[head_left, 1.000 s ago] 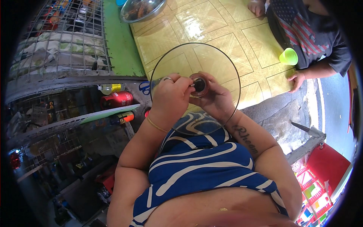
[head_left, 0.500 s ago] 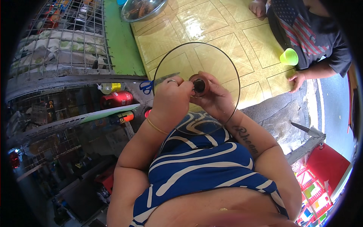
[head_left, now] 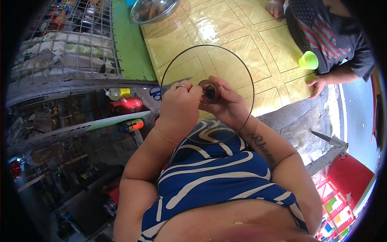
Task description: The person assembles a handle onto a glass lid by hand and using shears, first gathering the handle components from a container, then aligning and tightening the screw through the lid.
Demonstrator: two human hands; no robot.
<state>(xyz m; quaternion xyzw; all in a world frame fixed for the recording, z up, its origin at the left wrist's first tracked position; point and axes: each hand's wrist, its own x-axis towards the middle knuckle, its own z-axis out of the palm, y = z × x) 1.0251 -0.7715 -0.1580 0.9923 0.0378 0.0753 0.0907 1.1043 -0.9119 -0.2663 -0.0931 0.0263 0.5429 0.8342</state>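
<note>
A round clear glass lid [head_left: 236, 60] with a dark rim is in front of my chest, above the near edge of the table. My right hand [head_left: 229, 103] is wrapped round its brown knob [head_left: 216, 93], whose dark hollow faces up. My left hand [head_left: 180, 104], with a ring on it, is closed beside the knob. Its thumb and fingertips are pressed together at the knob's left edge, and whatever they pinch is hidden. Left of that hand, blue-handled scissors [head_left: 155, 92] lie partly covered, with a metal blade showing past the knuckles.
The yellow patterned table [head_left: 278, 44] stretches ahead, with a covered glass bowl [head_left: 153, 10] at the far left. A person in a dark shirt [head_left: 322, 32] is on the right, near a lime-green cup [head_left: 308, 60]. A wire grid [head_left: 80, 40] and shelf [head_left: 80, 125] stand left.
The lid and its knob have shifted slightly left. My left hand has moved slightly left too, still closed at the knob's edge, and covers more of the scissors.
</note>
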